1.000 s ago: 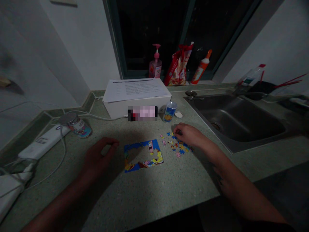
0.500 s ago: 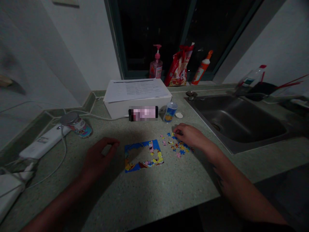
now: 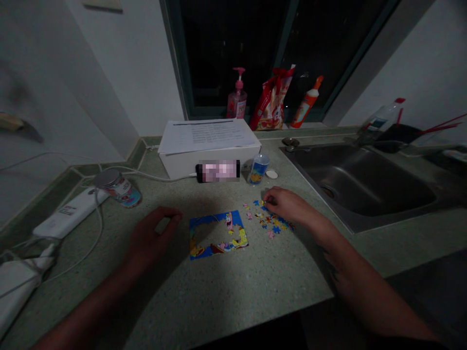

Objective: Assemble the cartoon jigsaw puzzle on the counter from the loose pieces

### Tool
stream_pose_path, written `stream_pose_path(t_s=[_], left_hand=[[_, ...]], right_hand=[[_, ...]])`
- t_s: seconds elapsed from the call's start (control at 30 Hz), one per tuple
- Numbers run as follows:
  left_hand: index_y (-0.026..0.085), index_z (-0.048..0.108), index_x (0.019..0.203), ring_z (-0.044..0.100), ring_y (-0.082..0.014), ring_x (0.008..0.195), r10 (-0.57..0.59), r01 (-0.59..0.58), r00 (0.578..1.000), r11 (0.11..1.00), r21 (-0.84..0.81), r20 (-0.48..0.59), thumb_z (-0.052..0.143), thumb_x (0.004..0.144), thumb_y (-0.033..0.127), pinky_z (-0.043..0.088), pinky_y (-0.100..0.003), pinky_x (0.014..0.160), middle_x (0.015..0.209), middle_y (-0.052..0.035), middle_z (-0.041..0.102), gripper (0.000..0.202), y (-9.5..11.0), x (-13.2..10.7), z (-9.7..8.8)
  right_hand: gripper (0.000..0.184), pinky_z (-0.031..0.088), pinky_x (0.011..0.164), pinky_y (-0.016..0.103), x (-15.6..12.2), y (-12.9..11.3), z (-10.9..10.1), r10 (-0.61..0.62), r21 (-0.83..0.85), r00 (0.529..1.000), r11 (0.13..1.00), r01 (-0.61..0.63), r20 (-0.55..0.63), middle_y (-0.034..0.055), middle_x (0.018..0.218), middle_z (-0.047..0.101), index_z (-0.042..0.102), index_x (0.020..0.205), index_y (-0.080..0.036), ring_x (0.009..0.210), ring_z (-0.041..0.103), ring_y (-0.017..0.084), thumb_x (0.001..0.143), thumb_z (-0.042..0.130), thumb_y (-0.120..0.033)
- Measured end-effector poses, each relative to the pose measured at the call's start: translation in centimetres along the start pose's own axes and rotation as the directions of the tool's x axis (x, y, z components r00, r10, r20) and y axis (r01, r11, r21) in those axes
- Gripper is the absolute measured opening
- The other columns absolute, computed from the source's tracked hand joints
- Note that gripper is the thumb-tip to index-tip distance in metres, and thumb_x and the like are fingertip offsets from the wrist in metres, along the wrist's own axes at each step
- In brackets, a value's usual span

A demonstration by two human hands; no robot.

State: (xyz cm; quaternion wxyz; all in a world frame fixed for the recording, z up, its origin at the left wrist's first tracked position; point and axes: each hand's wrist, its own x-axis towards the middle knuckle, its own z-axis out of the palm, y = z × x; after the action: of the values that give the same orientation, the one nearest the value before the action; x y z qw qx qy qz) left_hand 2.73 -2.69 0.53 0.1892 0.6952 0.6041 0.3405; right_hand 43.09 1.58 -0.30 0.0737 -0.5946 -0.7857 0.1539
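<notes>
A partly assembled jigsaw puzzle (image 3: 207, 252) lies flat on the counter, its blue border with cartoon figures surrounding a gap in the middle. Loose jigsaw pieces (image 3: 276, 229) in blue, yellow and pink are scattered to its right. Over the far side of this pile, my right hand (image 3: 282, 201) has thumb and fingers pinched on a small jigsaw piece, mostly hidden by the fingertips. My left hand (image 3: 155, 231) rests just left of the puzzle, thumb and forefinger tips brought together in a ring, with nothing visible between them.
Behind the puzzle stand a phone (image 3: 218, 171), a white box (image 3: 182, 163) with papers, and a small blue-labelled canister (image 3: 258, 170) beside its lid (image 3: 271, 174). A jar (image 3: 117, 187) and a cabled white power strip (image 3: 69, 211) are left. The sink (image 3: 365, 180) is right.
Both hands keep nearly the same places and poses. The whole view has shifted very slightly; no jigsaw piece has visibly moved.
</notes>
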Motion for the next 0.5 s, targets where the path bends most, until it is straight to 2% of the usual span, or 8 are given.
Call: stream_pose_path(t_s=[0.17, 0.33, 0.5], left_hand=[[0.029, 0.074, 0.091, 0.078, -0.0299, 0.092, -0.004, 0.004, 1.0, 1.0, -0.001, -0.001, 0.058, 0.093, 0.048, 0.063, -0.04, 0.077, 0.094, -0.0037, 0.082, 0.025, -0.19, -0.09, 0.01], [0.031, 0.074, 0.091, 0.078, -0.0297, 0.089, 0.016, -0.016, 1.0, 0.999, -0.031, -0.006, 0.06, 0.093, 0.046, 0.061, -0.039, 0.068, 0.093, -0.0037, 0.083, 0.021, -0.14, -0.11, -0.02], [0.031, 0.073, 0.091, 0.078, -0.0296, 0.088, 0.039, -0.04, 0.999, 0.998, -0.056, -0.012, 0.06, 0.095, 0.044, 0.063, -0.043, 0.076, 0.092, -0.004, 0.082, 0.019, -0.07, -0.18, 0.1]], right_hand=[[0.016, 0.051, 0.076, 0.033, 0.02, -0.11, 0.06, 0.02, 0.057, 1.0, 0.998, -0.019, -0.012, 0.009, 0.1, 0.077, 0.075, 0.1, -0.021, 0.085, 0.072, 0.023, 0.088, 0.067, -0.013], [0.013, 0.049, 0.069, 0.032, -0.08, 0.23, -0.1, 0.019, 0.149, 1.0, 0.989, -0.02, 0.004, 0.0058, 0.09, 0.077, 0.071, 0.096, -0.023, 0.075, 0.069, 0.02, 0.091, 0.063, -0.014], [0.01, 0.05, 0.069, 0.032, -0.15, 0.61, -0.16, 0.01, 0.244, 0.999, 0.97, 0.0, -0.042, 0.0041, 0.086, 0.076, 0.07, 0.097, -0.022, 0.074, 0.069, 0.02, 0.093, 0.063, -0.018]])
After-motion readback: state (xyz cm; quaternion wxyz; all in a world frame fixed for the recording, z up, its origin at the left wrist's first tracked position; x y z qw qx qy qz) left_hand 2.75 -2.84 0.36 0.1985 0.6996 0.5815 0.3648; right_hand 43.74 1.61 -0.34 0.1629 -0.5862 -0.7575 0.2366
